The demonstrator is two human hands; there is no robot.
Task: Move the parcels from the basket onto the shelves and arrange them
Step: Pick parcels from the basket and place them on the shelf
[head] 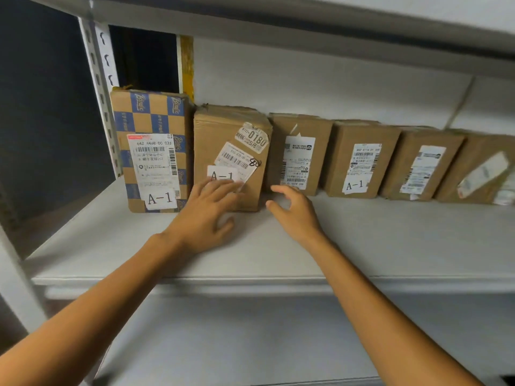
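Observation:
Several cardboard parcels stand upright in a row along the back of a white shelf [139, 246]. At the far left is a blue-checked parcel [152, 129] labelled A-1. Beside it stands a plain brown parcel [220, 129], also labelled A-1. My left hand [206, 215] lies flat with straight fingers, its fingertips touching that brown parcel's lower front. My right hand [295, 210] hovers just right of it, fingers loosely spread, holding nothing, near a third parcel [299, 154]. More parcels [359, 160] continue to the right. No basket is in view.
A perforated white upright post [101, 87] bounds the shelf at the left. Another shelf board [278, 29] hangs overhead. A lower shelf surface [237, 344] shows beneath my forearms. A white wall [320, 84] backs the parcels.

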